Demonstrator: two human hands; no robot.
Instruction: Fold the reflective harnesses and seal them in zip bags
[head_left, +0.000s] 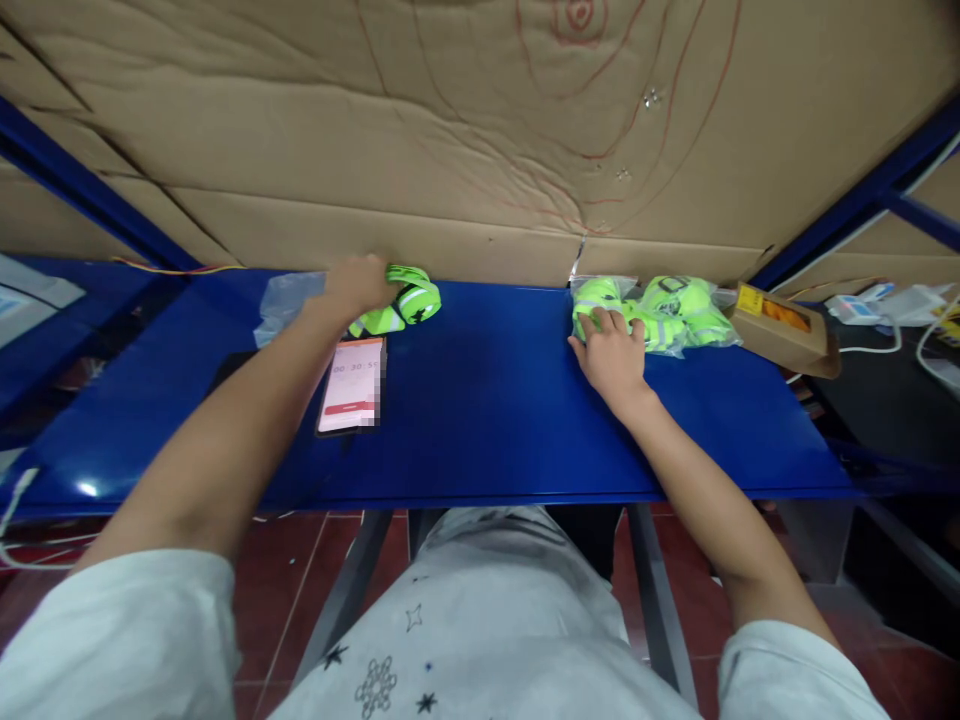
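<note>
Here, the left hand (358,283) is lying curled against the loose green bundle (415,302), which is extending rightward along the table (480,430); its grip cannot be told. The right hand (615,362) is resting, loosely spread, on the left end of the bagged bundles (666,331).

A large, creased sheet of tan cardboard (300,140) forms the back wall, drawn over with loose, curving red lines (592,157) and small red rings (579,13) at the top. Blue slanting metal bars flank it, one at left (82,192) and one at right (836,195). Below spreads a glossy blue tabletop (487,400), a small white glint of light (88,488) near its front-left edge. Underneath, slanting grey supports (661,625) show against dark red floor tiles (281,570) with pale joints. A flat black surface (892,400) adjoins at right.
</note>
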